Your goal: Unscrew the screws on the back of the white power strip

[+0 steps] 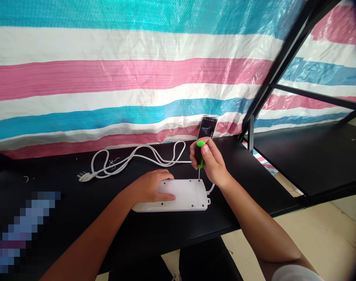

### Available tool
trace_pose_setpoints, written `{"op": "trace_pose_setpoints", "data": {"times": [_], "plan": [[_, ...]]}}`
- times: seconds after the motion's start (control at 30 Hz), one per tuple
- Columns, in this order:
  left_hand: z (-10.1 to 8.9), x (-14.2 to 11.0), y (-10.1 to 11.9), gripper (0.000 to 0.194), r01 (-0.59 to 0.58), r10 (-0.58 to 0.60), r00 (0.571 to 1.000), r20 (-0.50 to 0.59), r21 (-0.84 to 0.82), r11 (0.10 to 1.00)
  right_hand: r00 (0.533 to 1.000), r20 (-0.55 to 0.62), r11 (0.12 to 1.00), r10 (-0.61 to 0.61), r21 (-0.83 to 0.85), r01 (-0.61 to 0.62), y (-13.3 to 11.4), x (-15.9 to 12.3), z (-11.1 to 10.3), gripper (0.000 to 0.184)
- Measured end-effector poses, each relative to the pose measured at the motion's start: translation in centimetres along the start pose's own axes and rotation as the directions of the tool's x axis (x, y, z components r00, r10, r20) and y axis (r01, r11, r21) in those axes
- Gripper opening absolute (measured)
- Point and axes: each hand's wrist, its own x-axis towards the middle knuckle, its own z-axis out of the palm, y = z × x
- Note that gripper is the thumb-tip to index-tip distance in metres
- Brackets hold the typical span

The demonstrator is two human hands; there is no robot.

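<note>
A white power strip [182, 193] lies with its screw-holed underside up on the black tabletop. My left hand [154, 189] grips its left part, thumb across the top and fingers along the far edge. In my right hand [211, 158] is a screwdriver [199, 156] with a black and green handle, held upright. Its tip meets the hole near the strip's far right corner; whether a screw sits there is hidden. Several other small holes show on the strip. From its right end a white cord [137, 154] loops behind to a plug [85, 176] at the left.
A phone [207, 128] with a lit screen leans upright behind my right hand. Striped plastic sheeting [131, 78] hangs along the back of the table [131, 242]. A black metal frame [271, 88] stands at the right with another dark surface [312, 152]. Small white scraps [26, 179] lie on the left.
</note>
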Motion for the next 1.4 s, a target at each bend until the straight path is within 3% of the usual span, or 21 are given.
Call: {"op": "trace_pose_setpoints", "data": {"times": [0.17,0.3,0.53,0.67,0.83,0.93,1.07,1.3,1.4], "plan": [[0.06,-0.02,-0.06,0.055,0.002,-0.002,1.000,0.008,0.000,1.000,0.997,-0.012,0.995,0.075,0.065,-0.074,-0.33,0.03,-0.11,0.040],[0.02,0.02,-0.01,0.056,0.008,-0.008,1.000,0.011,0.001,1.000,0.998,-0.014,0.983,0.055,0.177,-0.052,-0.11,0.04,-0.22,0.036],[-0.07,-0.08,0.02,0.055,0.014,-0.014,1.000,0.014,-0.003,1.000,1.000,0.008,0.996,0.020,0.092,-0.021,-0.10,-0.10,-0.28,0.025],[0.03,-0.06,-0.11,0.056,0.008,-0.008,1.000,0.007,-0.003,1.000,0.997,0.007,0.983,0.071,0.167,-0.071,-0.32,-0.06,-0.39,0.036],[0.06,0.01,-0.03,0.056,0.011,-0.011,1.000,0.011,-0.004,1.000,0.999,-0.045,0.991,-0.023,0.127,0.028,0.25,0.10,-0.45,0.031],[0.02,0.03,0.01,0.054,0.010,-0.010,1.000,0.006,-0.004,1.000,0.998,-0.053,0.997,-0.020,0.069,0.024,0.26,0.15,-0.39,0.025],[-0.02,0.02,0.00,0.054,0.007,-0.007,1.000,0.007,-0.010,1.000,0.997,-0.042,0.990,0.062,0.128,-0.057,-0.02,0.07,-0.18,0.040],[0.02,-0.02,0.04,0.053,0.011,-0.011,1.000,0.004,-0.006,1.000,0.999,-0.038,0.998,-0.021,0.059,0.023,0.41,-0.07,0.00,0.030],[0.02,0.01,0.01,0.053,0.008,-0.008,1.000,0.008,-0.005,1.000,0.997,-0.069,0.998,0.025,0.064,-0.021,0.25,-0.02,0.01,0.040]]}}
